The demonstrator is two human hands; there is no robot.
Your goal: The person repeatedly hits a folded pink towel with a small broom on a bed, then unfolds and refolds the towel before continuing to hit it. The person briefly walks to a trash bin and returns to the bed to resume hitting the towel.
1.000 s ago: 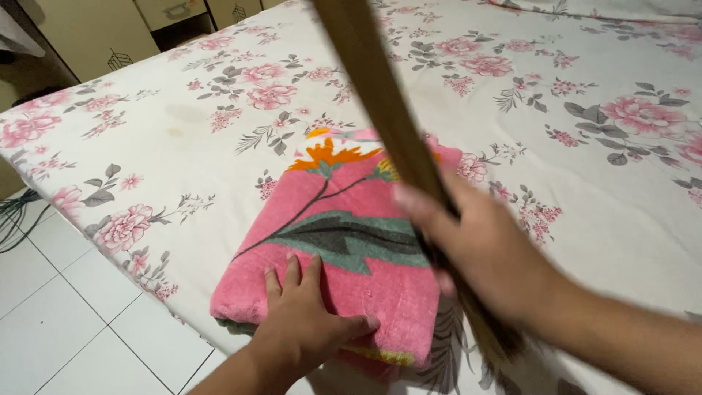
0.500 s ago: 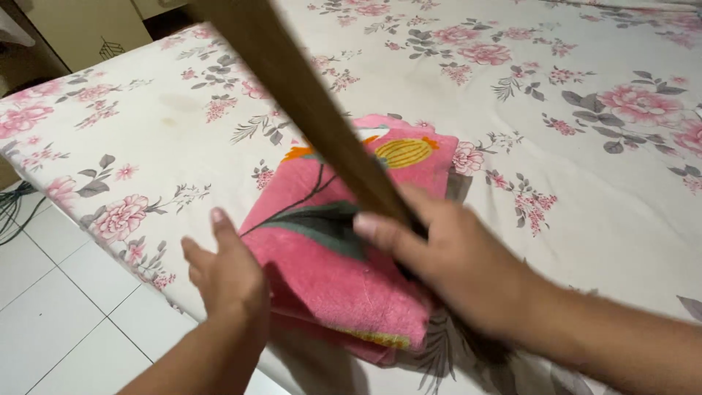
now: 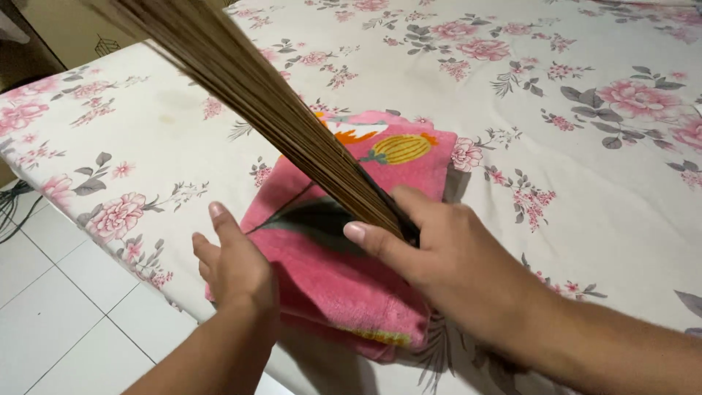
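Observation:
A folded pink towel (image 3: pixel 380 289) with a printed flower and leaf pattern lies near the bed's front edge. My left hand (image 3: pixel 232 265) rests against the towel's left side, fingers straight and together, holding nothing. My right hand (image 3: pixel 439 256) is closed around the base of a stick broom (image 3: pixel 241 77), a bundle of thin brown stalks that fans out up and to the left over the towel and the sheet.
The bed carries a white sheet with pink flowers (image 3: pixel 585 132). White floor tiles (image 3: pixel 51 322) lie at the lower left, with dark cables (image 3: pixel 11 208) at the left edge. Beige furniture (image 3: pixel 66 29) stands behind the bed's far left corner.
My left hand lifted off the towel's top and moved to its left side. The broom swung leftwards and lower, its stalks now fanned out. The towel's front edge looks slightly lifted.

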